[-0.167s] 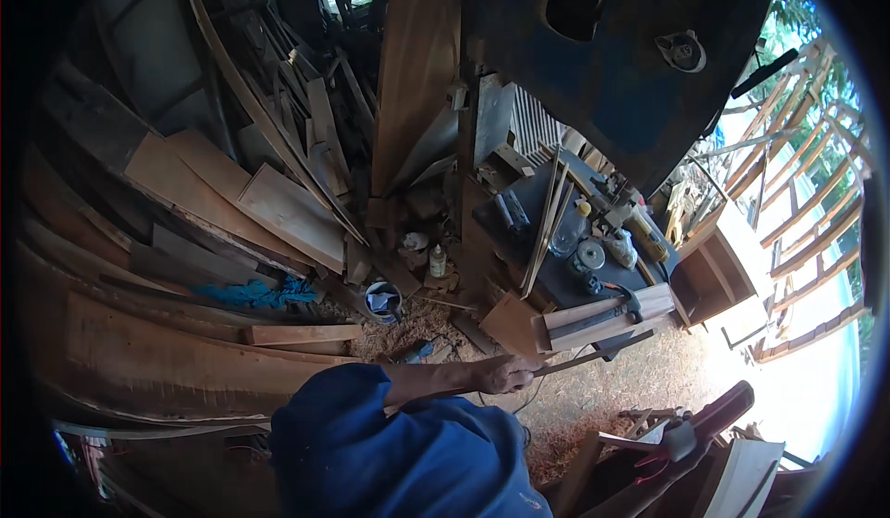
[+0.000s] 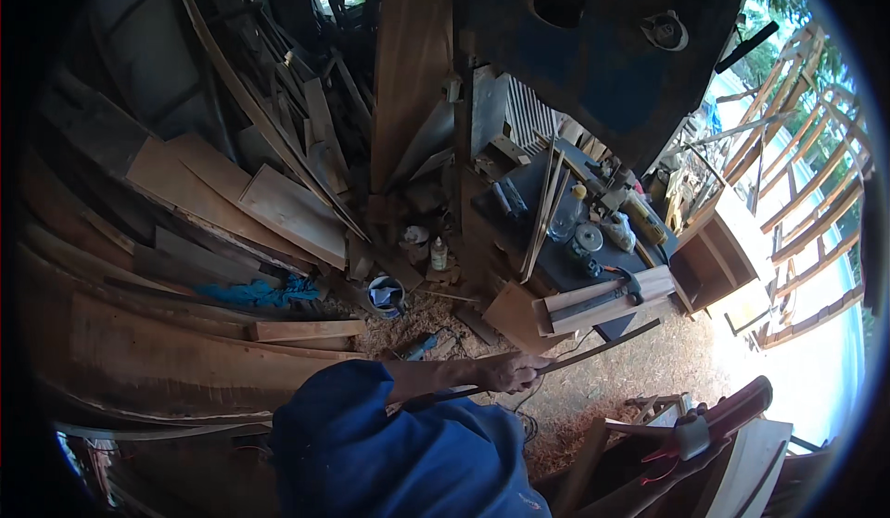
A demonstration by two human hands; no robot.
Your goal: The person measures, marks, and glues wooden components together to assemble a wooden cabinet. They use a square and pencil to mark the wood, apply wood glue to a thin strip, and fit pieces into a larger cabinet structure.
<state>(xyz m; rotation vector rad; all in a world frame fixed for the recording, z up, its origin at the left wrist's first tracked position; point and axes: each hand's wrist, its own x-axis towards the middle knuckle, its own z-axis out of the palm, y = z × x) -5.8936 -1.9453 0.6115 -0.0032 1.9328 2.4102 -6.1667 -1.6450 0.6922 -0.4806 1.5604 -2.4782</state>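
My left hand (image 2: 510,371) reaches across from a blue sleeve (image 2: 338,402), its fingers closed around a long, thin wooden strip (image 2: 603,344). The strip slants up to the right, its far end just below the table corner. A shorter part of it shows on the other side of the hand, close to my shirt. Beyond the strip, a hammer (image 2: 623,288) lies on a pale wooden piece (image 2: 607,305) at the table's near edge. A brown board (image 2: 522,317) leans next to it. My right hand is out of sight.
A dark table (image 2: 519,204) carries a clear jug (image 2: 565,217) and tools. An open wooden box (image 2: 714,268) stands right of it. A bucket (image 2: 385,295) and a power tool (image 2: 422,346) rest among shavings. Planks (image 2: 292,217) line the left; a clamp-like tool (image 2: 691,434) is lower right.
The view has shifted slightly. The strip's far end sits a little higher and farther right, and more of the strip shows behind my left hand, which still grips it.
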